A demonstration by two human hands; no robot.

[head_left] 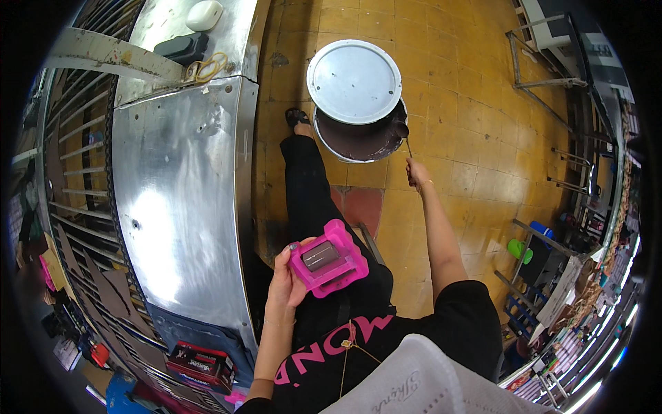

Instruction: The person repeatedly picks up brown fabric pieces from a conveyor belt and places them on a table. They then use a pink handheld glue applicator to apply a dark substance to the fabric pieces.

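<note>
My left hand [285, 276] grips the edge of a bright pink, flexible-looking mold [348, 261] above my lap. A shiny dark brown fill shows in the mold's rectangular hollow. My right hand [418, 174] is stretched forward, closed round the thin handle of a ladle [401, 130]. The ladle's dark-coated bowl is at the right rim of a bucket [352, 160] on the floor. Dark brown, thick-looking liquid [358, 140] lies in the bucket. A round, pale lid [354, 79] covers the bucket's far part and hides what is under it.
A metal-topped bench [179, 193] runs along my left, with slatted racks [83, 159] beyond it. On the bench's near end is a red and black box [201, 364]. Metal frames [552, 83] stand at right, near a green container [519, 251]. My foot [298, 119] is left of the bucket.
</note>
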